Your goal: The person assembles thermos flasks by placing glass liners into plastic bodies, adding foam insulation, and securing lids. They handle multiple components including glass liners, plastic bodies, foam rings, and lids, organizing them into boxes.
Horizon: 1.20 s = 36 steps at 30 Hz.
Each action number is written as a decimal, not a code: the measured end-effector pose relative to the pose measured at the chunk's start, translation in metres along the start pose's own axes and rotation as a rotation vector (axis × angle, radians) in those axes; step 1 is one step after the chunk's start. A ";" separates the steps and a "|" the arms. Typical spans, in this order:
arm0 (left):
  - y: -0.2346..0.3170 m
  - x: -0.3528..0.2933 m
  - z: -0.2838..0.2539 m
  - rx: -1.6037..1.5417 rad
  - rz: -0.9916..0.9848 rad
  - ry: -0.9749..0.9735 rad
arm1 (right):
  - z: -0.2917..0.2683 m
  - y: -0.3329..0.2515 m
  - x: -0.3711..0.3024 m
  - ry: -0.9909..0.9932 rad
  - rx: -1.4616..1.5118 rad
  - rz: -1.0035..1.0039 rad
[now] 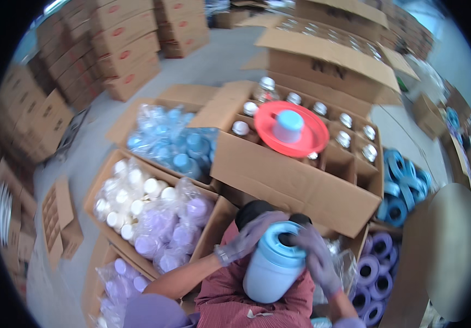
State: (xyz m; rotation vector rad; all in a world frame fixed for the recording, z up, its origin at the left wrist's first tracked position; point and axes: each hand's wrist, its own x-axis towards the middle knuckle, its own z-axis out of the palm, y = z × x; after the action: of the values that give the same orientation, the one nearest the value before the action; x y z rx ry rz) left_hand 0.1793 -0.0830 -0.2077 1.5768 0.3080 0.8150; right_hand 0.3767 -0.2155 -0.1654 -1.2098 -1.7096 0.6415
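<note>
Blue-lidded jar (271, 268) sits btwn both hands, left hand (246, 238) & right hand (317, 259) fingers clamped on lid.

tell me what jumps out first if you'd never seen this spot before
Low in the middle, both gloved hands, left hand and right hand, grip a pale bottle with a blue lid. Above it a red dish with a blue cap lies on an open carton of jars. Bags of blue lids and purple lids fill the boxes on the left.

A pale blue jar (271, 268) with a darker blue lid (tilted slightly) sits upright in the lap.
</note>
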 end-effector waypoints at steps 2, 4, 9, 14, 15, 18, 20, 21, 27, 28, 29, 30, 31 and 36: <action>-0.039 0.010 0.023 -0.263 -0.309 -0.081 | -0.007 -0.052 -0.027 -0.078 -0.340 -0.061; -0.065 -0.004 0.057 0.065 -0.047 -0.056 | -0.020 -0.068 -0.063 -0.155 -0.272 -0.008; -0.013 -0.047 0.053 0.539 -0.002 -0.528 | -0.021 -0.076 -0.089 0.217 -0.230 0.688; -0.003 -0.091 0.017 0.122 -0.373 -0.364 | -0.020 -0.031 -0.111 0.165 -0.194 0.766; -0.015 -0.104 0.008 -0.098 -0.582 -0.258 | -0.019 -0.021 -0.114 0.075 -0.675 0.461; -0.025 -0.119 0.011 -0.170 -0.736 -0.130 | 0.000 -0.051 -0.070 0.174 -0.303 0.238; -0.032 -0.103 0.012 0.064 -0.671 -0.280 | 0.006 -0.046 -0.069 0.162 -0.131 0.164; -0.027 -0.095 0.019 0.078 -0.647 -0.200 | 0.005 -0.042 -0.069 0.169 -0.050 0.126; 0.058 -0.015 0.028 0.702 0.403 -0.232 | -0.035 0.050 -0.072 0.378 1.247 0.935; 0.058 -0.008 0.020 0.560 0.311 -0.231 | -0.039 0.056 -0.075 0.484 1.055 0.905; 0.049 -0.004 0.010 0.287 0.190 -0.128 | -0.038 0.029 -0.066 0.456 0.485 0.640; 0.071 0.000 0.016 -0.245 -0.578 -0.008 | -0.041 0.002 -0.055 0.396 -0.067 0.364; 0.067 0.003 0.013 -0.233 -0.631 -0.008 | -0.052 -0.014 -0.051 0.292 -0.067 0.180; 0.088 0.015 0.032 0.751 0.372 -0.137 | -0.041 0.040 -0.051 0.619 1.162 0.798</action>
State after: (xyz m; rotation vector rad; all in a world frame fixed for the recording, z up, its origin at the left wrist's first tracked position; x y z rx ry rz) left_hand 0.1888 -0.1149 -0.1190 2.4344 0.2330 0.9228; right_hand 0.4353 -0.2508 -0.1987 -0.9748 -0.1261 1.2971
